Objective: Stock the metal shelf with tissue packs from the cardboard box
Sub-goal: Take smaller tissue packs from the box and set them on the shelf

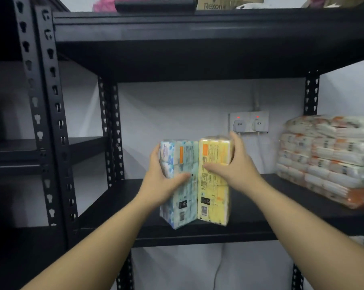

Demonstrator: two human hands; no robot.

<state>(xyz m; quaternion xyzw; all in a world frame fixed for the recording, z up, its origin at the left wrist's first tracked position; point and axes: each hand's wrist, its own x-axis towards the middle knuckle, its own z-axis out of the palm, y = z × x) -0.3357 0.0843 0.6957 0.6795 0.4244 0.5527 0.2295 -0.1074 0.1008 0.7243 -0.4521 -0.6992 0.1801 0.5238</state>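
"Rexon" is read on a cardboard box (229,4) up top. A blue tissue pack (180,164) is gripped by the left hand (162,183), a yellow tissue pack (215,189) by the right hand (235,164), both held upright, touching, over the metal shelf (271,206).

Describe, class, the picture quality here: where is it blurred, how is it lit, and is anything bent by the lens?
Head view: motion blur smears the blue tissue pack, the yellow tissue pack and the stacked packs at right, so the print is unreadable; the light is dim and even, with the black metal shelf nearly featureless; the wide-angle lens bows the uprights and shelf edges; two red socket lights glow.
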